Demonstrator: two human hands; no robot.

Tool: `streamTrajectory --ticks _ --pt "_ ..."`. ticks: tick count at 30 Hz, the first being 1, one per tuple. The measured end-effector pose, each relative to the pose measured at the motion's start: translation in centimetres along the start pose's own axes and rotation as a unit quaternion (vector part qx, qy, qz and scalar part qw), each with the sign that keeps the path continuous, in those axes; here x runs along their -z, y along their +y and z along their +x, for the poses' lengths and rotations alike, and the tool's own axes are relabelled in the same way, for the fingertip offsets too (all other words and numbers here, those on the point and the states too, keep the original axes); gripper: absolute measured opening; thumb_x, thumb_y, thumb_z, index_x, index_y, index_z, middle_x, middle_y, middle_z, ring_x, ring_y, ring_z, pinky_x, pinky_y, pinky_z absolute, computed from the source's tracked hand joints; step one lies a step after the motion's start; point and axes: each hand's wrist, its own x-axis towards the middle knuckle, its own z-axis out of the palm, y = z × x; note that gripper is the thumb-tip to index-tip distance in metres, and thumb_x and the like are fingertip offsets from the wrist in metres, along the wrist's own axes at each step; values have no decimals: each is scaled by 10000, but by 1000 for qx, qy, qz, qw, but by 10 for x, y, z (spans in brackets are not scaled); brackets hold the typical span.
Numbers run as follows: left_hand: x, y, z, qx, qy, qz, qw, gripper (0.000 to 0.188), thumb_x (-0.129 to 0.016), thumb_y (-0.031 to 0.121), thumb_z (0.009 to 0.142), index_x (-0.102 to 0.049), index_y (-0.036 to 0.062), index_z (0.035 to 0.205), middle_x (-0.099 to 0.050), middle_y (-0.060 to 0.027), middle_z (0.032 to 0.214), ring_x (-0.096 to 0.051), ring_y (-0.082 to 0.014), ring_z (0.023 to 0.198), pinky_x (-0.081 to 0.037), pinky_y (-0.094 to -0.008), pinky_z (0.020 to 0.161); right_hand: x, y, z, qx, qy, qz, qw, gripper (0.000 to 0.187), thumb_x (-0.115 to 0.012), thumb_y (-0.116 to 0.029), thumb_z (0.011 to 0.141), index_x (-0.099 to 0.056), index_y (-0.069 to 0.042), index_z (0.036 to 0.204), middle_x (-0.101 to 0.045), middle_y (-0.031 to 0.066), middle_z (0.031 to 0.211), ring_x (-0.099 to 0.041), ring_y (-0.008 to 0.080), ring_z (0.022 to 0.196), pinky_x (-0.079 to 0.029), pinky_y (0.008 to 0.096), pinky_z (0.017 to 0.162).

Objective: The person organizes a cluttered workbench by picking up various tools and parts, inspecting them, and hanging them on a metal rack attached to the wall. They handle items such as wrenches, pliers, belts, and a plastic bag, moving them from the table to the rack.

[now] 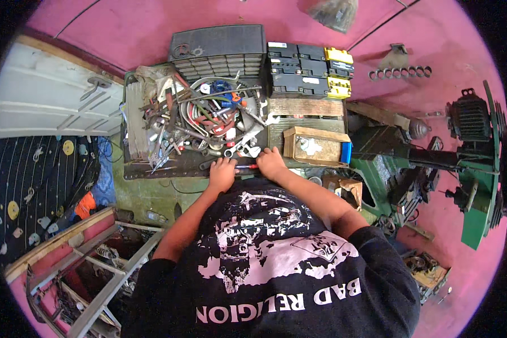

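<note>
Tho btwn hands [223, 171], slim tool [246, 167] w/ unclear ends

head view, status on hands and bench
Left hand, right hand at bench edge; grip unclear. Slim tool between them. Tool heap just beyond.

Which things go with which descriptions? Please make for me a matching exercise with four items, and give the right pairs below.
Column one:
1. Drawer cabinet
2. Batteries
3. Open box
4. Left hand and right hand

Column two:
A. Brown, with a blue piece at the right end
B. At the near edge of the workbench
C. Dark, behind the tool pile
D. Some black, some yellow

Right pairs: 1-C, 2-D, 3-A, 4-B.
</note>
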Motion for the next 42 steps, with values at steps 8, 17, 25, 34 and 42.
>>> streamTrajectory --ticks 8,17,25,34,42 --pt "10 -48 -39 107 98 -2 989 166 -691 270 897 -657 116 951 -636 -97 943 -637 -333 980 -485 -495 823 2 -25 13 46 134 78 987 202 -615 -271 938 -701 -123 1046 -712 60 1023 -627 235 1031 -428 424 878" --pt "54 -75 -58 66 188 -201 959 237 -723 154 867 -676 57 1077 -669 -125 1094 -612 -373 1020 -487 -478 907 56 -50 43 9 339 115 934 281 -685 -162 851 -660 -125 1129 -666 45 989 -590 266 951 -428 427 833" --pt "142 -59 37 3 197 -43 979 672 -792 329 780 -578 40 1347 -596 -83 1337 -505 -308 1208 -383 -486 993 77 -68 106 -167 273 15 947 633 -641 -209 903 -469 -295 1506 -557 49 1465 -587 272 1126 -389 497 910" --pt "130 -55 80 58 67 60 994 578 -837 398 680 -705 16 1093 -685 -118 1150 -516 -310 1210 -360 -560 961 99 -58 127 -135 206 11 969 698 -652 -300 919 -382 -401 1555 -665 30 1295 -557 240 1206 -356 516 941" --pt "108 -63 84 6 196 0 981 210 -798 275 730 -732 88 802 -728 -84 878 -597 -290 991 -352 -498 861 86 -49 117 -104 258 81 957 688 -772 -262 797 -547 -390 1435 -652 -17 1286 -537 259 1193 -369 548 933"
